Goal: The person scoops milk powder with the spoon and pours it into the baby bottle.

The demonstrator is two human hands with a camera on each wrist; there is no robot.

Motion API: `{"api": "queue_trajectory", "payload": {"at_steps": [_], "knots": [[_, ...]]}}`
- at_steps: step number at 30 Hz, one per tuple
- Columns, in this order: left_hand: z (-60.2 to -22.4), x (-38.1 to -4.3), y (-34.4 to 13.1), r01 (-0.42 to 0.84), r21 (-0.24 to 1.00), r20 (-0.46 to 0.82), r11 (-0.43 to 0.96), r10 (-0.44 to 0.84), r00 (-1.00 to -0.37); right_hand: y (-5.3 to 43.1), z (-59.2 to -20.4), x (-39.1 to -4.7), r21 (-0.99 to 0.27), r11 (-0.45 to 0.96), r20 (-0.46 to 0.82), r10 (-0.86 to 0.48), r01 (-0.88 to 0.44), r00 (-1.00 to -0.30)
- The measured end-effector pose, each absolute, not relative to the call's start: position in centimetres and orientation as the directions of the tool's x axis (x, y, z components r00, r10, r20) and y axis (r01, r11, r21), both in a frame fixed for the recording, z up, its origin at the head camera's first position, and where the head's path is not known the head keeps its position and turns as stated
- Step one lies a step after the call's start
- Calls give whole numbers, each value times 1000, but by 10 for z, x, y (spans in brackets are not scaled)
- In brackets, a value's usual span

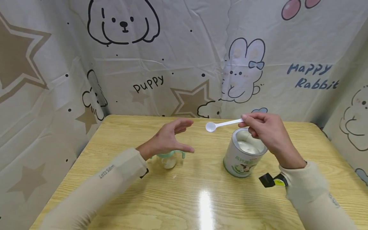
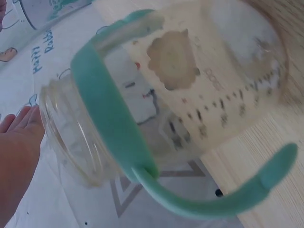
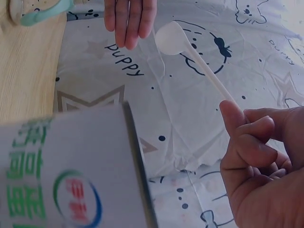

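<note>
Spoon (image 1: pixel 222 124) pinched in right hand (image 1: pixel 265 129); left hand (image 1: pixel 169 138) spread, empty.

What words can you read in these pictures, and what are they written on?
"puppy": on the backdrop, beside the star.
"Happy Rabbit": on the backdrop, right of the bunny.
"Lets Slim": on the left sleeve.
Green print on the can: too blurred to read.
Scale marks on the bottle: too blurred to read.
Right sleeve print: too small.
</note>
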State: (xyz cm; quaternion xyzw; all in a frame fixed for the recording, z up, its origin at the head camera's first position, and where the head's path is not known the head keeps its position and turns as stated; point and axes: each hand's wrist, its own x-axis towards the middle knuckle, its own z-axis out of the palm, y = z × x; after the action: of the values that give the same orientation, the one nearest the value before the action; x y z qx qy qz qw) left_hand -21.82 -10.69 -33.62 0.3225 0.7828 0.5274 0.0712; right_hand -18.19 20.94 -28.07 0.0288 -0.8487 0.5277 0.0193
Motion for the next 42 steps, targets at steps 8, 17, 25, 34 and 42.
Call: {"api": "queue_trajectory", "payload": {"at_steps": [8,17,25,34,42], "knots": [[-336,-216,-95,422,876,218,232,589,-778,222,-283,-181,-910,409,74,-6,-70,-997],[-335,-216,-79,398,886,188,237,600,-777,238,-287,-180,-902,428,83,20,-66,-996],[-334,-215,-64,409,883,194,229,614,-765,253,-286,-176,-879,475,71,47,-40,-996],[-339,-212,-49,380,893,153,242,630,-761,271,-286,-170,-851,525,73,71,-25,-995],[-347,-208,-30,381,892,138,243,657,-741,281,-288,-165,-800,600,87,116,0,-989]]}}
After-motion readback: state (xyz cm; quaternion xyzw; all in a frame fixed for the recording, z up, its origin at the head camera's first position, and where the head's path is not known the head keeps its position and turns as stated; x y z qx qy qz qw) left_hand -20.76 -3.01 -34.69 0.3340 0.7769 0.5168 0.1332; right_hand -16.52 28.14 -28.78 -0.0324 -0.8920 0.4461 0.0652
